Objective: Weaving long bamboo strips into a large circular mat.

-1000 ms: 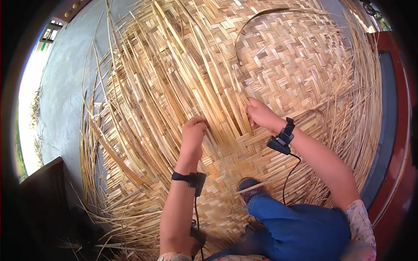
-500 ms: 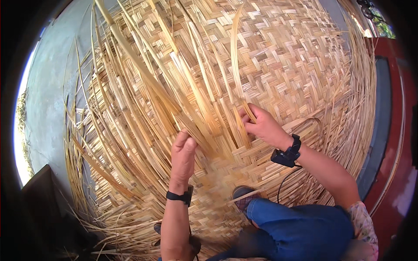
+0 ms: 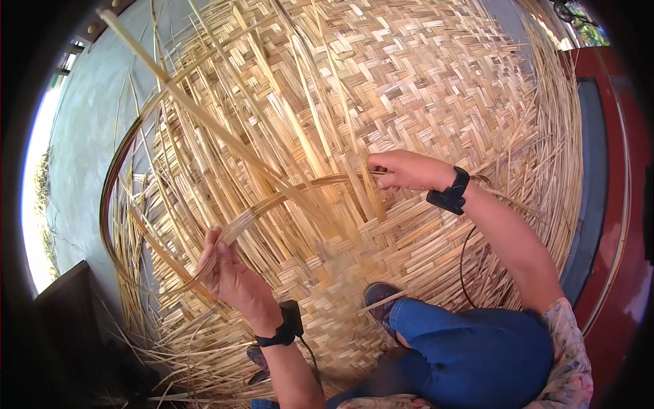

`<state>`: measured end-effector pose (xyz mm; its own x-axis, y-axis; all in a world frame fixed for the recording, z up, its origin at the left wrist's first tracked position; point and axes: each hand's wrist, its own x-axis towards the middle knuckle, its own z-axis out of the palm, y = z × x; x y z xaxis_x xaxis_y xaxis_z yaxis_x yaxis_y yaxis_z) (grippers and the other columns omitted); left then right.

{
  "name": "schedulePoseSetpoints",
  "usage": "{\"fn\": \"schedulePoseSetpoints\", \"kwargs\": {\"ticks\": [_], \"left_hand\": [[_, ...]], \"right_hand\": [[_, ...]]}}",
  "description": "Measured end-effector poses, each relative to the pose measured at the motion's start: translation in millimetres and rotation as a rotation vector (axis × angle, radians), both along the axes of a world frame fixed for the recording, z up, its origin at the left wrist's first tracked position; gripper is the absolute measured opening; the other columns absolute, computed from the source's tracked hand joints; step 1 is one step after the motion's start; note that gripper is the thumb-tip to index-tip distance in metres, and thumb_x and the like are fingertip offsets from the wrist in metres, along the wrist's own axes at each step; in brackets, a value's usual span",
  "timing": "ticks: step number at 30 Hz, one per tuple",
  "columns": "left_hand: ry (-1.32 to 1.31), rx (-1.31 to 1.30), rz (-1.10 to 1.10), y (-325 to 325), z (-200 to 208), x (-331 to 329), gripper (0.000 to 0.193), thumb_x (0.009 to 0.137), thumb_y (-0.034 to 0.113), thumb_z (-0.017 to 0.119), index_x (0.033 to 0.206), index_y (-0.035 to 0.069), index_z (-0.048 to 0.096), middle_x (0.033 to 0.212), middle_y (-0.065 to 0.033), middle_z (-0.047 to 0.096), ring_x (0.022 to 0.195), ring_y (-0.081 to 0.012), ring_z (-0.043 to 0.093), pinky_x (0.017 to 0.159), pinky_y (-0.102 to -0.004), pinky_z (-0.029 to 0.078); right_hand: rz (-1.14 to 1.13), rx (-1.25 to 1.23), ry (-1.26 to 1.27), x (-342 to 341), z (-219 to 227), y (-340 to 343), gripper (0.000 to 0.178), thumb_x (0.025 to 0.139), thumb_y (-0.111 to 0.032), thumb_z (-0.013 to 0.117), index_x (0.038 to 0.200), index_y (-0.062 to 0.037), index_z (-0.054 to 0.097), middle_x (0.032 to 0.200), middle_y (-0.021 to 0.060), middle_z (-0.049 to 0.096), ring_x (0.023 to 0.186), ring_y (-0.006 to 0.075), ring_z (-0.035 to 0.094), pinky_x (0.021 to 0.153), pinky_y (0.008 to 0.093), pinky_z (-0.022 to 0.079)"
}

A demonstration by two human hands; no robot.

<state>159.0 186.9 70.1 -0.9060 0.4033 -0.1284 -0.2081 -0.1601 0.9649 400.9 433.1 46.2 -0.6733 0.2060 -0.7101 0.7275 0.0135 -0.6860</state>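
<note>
A long, flat bamboo strip point(image 3: 268, 204) spans the space between my two hands, above a large woven mat point(image 3: 436, 109). My left hand point(image 3: 235, 279) is closed on it at the lower left, thumb and fingers pinching. From there the strip seems to bend round in a wide loop on the left. At the middle right, my right hand point(image 3: 412, 170) pinches the strip between thumb and fingers. Below that hand lies the weave, with several raised loose strips point(image 3: 300, 129) standing up from the mat to the left of it.
Loose strip ends point(image 3: 129, 273) fringe the mat's left side, and more point(image 3: 555, 157) line its right. A grey wall or floor surface point(image 3: 88, 143) lies at left. My bent knee in blue jeans point(image 3: 477, 354) and a shoe point(image 3: 381, 300) rest on the mat.
My left hand has moved left and down, and my right hand slightly up. The strip now stretches between both hands and curves round on the left.
</note>
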Motion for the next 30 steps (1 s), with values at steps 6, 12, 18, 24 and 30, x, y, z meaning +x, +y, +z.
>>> {"fn": "schedulePoseSetpoints", "kwargs": {"ticks": [6,12,18,24,30], "left_hand": [[0.139,-0.414,-0.095,-96.8,-59.1,44.0,0.014,0.096,-0.001,0.060,0.108,0.005,0.064,0.111,-0.0142,0.071,0.097,-0.0160,0.065,0.080,-0.0274,0.054],[-0.361,-0.241,-0.125,-81.7,-44.6,28.0,0.026,0.100,0.011,0.055,0.124,0.002,0.056,0.112,-0.0086,0.061,0.099,-0.0171,0.061,0.081,-0.0316,0.050],[-0.212,-0.468,-0.486,-92.2,-54.7,30.2,0.045,0.102,0.024,0.057,0.134,-0.008,0.051,0.125,-0.0217,0.060,0.119,-0.0339,0.057,0.099,-0.0458,0.050],[-0.482,-0.297,-0.331,-83.5,-37.0,41.0,0.040,0.102,0.021,0.058,0.125,-0.012,0.055,0.124,-0.0235,0.059,0.116,-0.0324,0.058,0.103,-0.0434,0.047],[-0.417,-0.479,-0.402,-61.8,5.5,62.0,0.050,0.104,0.031,0.052,0.133,-0.010,0.051,0.134,-0.0268,0.054,0.128,-0.0348,0.051,0.109,-0.0469,0.043]], "right_hand": [[0.069,0.226,-0.311,23.8,9.9,-22.6,0.022,0.091,-0.015,0.063,0.112,-0.0098,0.068,0.082,0.0078,0.068,0.068,0.0179,0.063,0.064,0.0350,0.052],[0.190,0.537,-0.045,41.1,-20.5,-20.1,0.026,0.085,-0.033,0.068,0.089,-0.0078,0.062,0.084,0.0140,0.067,0.084,0.0365,0.063,0.073,0.0468,0.047],[0.040,0.597,0.106,54.6,-42.2,-30.9,0.025,0.082,-0.037,0.070,0.082,-0.0122,0.063,0.076,0.0113,0.064,0.076,0.0338,0.061,0.066,0.0467,0.043],[-0.003,0.508,0.082,58.4,-30.0,-31.1,0.033,0.080,-0.047,0.071,0.077,-0.0148,0.065,0.075,0.0083,0.066,0.075,0.0297,0.064,0.066,0.0446,0.044],[0.051,0.498,0.121,66.7,-37.1,-33.5,0.028,0.084,-0.042,0.069,0.087,-0.0147,0.065,0.079,0.0065,0.067,0.078,0.0277,0.063,0.069,0.0424,0.045]]}}
